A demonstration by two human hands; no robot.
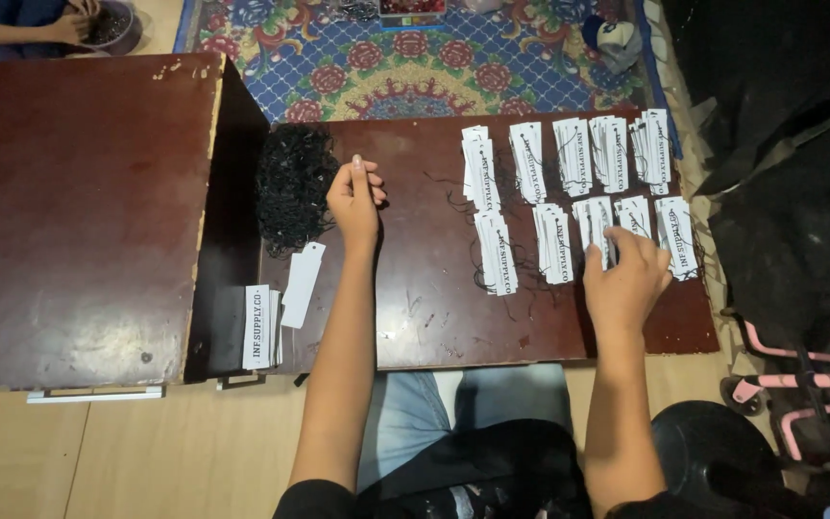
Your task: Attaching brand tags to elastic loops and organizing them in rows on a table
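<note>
On the dark red-brown wooden worktop (415, 317), the right hand (626, 279) presses flat, grip wide, on white rectangular paper tags (607, 226) lying long axis away from the person. The left hand (355, 197), grip pinched narrow, sits beside the black string tangle (295, 183).

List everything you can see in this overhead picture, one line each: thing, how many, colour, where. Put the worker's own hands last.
Stacks of paper tags: nine, white with dark print, two rows on the right of the low table.
Tag stack: one, white, table's front left edge.
Blank tag: one, white, beside that stack.
Pile of strings: one, black, table's left end.
Low table: one, dark red-brown, centre.
Second table: one, dark red-brown, scuffed, left.
Rug: one, blue and red floral, top.
Bowl: one, dark, top left, another person's hand in it.
Left hand: fingers pinched together next to the strings.
Right hand: resting on the front-row tags.
</note>
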